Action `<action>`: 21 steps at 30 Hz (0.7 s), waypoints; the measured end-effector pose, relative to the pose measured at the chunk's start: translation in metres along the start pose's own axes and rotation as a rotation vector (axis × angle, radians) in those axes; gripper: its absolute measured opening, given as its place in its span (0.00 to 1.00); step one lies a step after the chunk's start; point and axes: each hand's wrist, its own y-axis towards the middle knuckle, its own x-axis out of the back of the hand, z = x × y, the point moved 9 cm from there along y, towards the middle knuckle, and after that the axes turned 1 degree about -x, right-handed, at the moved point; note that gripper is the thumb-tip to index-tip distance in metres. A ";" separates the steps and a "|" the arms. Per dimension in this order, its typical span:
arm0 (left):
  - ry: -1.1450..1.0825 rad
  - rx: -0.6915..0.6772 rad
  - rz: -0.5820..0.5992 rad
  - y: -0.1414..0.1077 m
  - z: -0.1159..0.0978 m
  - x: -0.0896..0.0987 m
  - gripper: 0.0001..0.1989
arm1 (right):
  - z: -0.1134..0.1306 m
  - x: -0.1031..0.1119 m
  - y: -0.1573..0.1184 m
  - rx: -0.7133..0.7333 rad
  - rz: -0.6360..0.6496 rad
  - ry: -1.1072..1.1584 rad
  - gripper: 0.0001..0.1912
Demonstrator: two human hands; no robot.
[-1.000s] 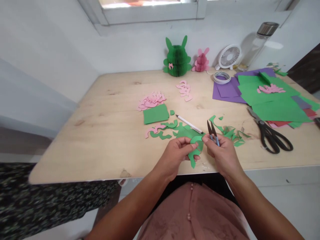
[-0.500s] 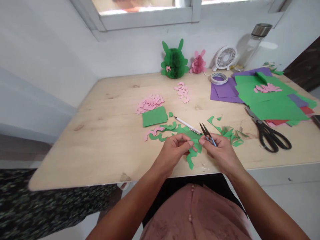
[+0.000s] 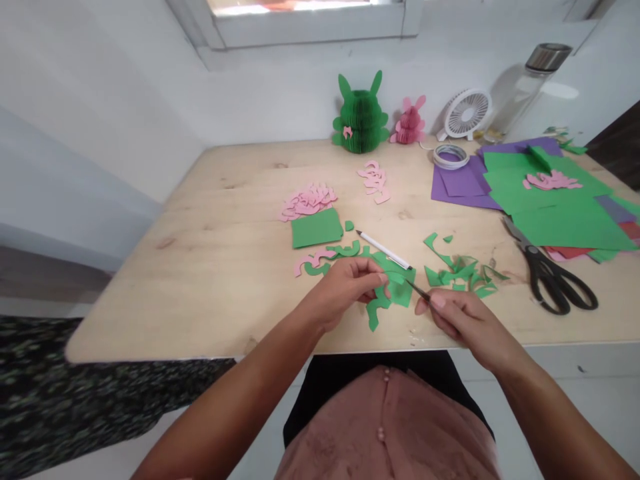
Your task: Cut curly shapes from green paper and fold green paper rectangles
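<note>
Green cutout in left fingers, small scissors in right fingers, white pen and scraps just beyond.

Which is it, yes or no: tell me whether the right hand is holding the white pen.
No, the right hand holds small scissors, while the white pen lies farther back, out of its grip.
</note>
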 end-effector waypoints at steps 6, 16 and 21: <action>0.042 0.045 0.048 0.002 -0.001 -0.005 0.06 | -0.010 -0.007 -0.001 -0.065 0.052 -0.042 0.25; 0.046 0.089 0.078 0.003 0.001 -0.011 0.07 | -0.015 -0.006 0.002 -0.117 0.021 -0.020 0.26; 0.075 0.090 0.091 0.008 0.003 -0.012 0.06 | -0.016 -0.006 0.004 -0.121 0.027 -0.030 0.27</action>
